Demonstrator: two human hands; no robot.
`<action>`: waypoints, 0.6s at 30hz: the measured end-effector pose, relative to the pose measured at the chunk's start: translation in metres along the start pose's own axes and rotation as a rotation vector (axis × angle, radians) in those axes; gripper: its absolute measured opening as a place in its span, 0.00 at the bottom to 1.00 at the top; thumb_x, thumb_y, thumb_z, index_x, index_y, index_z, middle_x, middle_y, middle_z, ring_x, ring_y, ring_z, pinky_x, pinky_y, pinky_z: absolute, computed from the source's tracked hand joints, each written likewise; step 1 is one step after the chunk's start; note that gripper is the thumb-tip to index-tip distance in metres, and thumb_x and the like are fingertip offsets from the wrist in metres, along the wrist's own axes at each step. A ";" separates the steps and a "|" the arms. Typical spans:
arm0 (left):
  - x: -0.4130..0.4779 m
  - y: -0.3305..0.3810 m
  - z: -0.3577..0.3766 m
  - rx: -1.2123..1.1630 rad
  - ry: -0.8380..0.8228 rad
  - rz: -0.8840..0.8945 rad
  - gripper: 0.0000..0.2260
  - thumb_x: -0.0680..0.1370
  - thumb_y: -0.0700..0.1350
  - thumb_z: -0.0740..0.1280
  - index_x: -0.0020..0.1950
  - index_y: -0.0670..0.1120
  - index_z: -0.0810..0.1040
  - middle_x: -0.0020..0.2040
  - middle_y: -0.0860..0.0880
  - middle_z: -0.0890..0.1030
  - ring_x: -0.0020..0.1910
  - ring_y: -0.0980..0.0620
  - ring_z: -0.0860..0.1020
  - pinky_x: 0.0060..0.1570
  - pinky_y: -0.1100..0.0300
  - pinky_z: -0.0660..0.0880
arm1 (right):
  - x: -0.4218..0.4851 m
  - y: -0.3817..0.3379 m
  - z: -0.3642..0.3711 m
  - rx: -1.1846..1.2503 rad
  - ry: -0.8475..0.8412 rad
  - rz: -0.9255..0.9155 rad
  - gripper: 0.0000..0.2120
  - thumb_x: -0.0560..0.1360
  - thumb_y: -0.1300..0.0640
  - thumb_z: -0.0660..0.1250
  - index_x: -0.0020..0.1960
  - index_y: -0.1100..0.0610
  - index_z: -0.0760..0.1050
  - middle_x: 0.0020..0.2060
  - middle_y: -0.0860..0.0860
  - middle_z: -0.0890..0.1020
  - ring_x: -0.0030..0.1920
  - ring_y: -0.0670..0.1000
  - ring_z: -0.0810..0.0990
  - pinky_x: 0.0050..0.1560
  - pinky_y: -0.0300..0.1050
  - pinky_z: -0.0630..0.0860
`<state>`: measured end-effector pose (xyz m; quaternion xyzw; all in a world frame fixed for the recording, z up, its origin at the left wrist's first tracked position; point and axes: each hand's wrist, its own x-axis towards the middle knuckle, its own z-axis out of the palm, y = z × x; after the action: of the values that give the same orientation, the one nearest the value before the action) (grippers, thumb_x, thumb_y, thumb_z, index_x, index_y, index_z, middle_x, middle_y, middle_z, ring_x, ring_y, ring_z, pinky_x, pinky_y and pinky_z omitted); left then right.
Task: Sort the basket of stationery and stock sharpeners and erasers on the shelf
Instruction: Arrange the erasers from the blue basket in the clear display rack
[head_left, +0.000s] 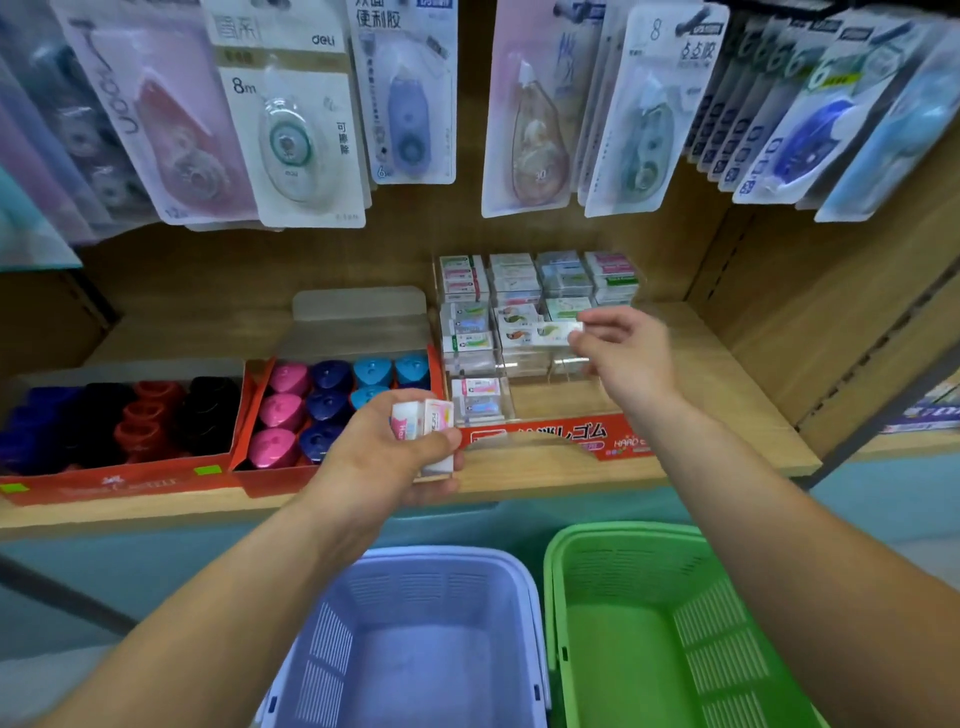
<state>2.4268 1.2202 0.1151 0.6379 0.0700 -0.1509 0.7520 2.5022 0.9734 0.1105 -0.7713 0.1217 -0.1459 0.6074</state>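
I've got right hand (623, 358) pinching an eraser (558, 331) over the clear tray (527, 366), left hand (389, 460) gripping spares (423, 418) at the shelf (727, 395) front edge for refills.

wooden shelf (727, 405), light-grained, carrying three containers in a row near its front edge. at left, red carton (119, 480) packed with blue, black and red sharpeners (145, 415). touching it, second red carton (260, 480) of pink, navy and light blue sharpeners (301, 410), flap (358, 312) upright behind. at right, clear divided tray (550, 439) with wrapped erasers (514, 291) stacked mostly in back and left compartments.
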 end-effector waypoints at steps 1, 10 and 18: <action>0.002 0.000 0.000 -0.005 -0.001 -0.002 0.16 0.77 0.36 0.72 0.62 0.46 0.75 0.45 0.43 0.84 0.42 0.48 0.84 0.36 0.58 0.81 | 0.015 -0.002 0.006 -0.031 0.017 -0.022 0.09 0.75 0.62 0.74 0.50 0.50 0.80 0.45 0.51 0.85 0.45 0.50 0.84 0.48 0.47 0.83; 0.013 -0.007 -0.015 0.057 0.005 -0.016 0.14 0.77 0.36 0.71 0.62 0.40 0.77 0.51 0.39 0.85 0.43 0.49 0.85 0.37 0.62 0.80 | 0.088 0.004 0.053 -0.358 0.014 -0.149 0.10 0.73 0.57 0.76 0.54 0.57 0.83 0.46 0.50 0.84 0.48 0.49 0.82 0.53 0.41 0.78; 0.009 0.001 -0.017 -0.066 0.014 -0.012 0.15 0.76 0.32 0.71 0.61 0.40 0.76 0.42 0.44 0.85 0.40 0.49 0.85 0.36 0.61 0.81 | 0.059 0.009 0.056 -0.492 0.131 -0.305 0.03 0.74 0.56 0.73 0.47 0.52 0.83 0.43 0.49 0.83 0.46 0.48 0.81 0.46 0.41 0.74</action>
<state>2.4374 1.2358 0.1097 0.6134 0.0837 -0.1485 0.7711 2.5780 1.0006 0.0942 -0.8937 0.0750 -0.2510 0.3642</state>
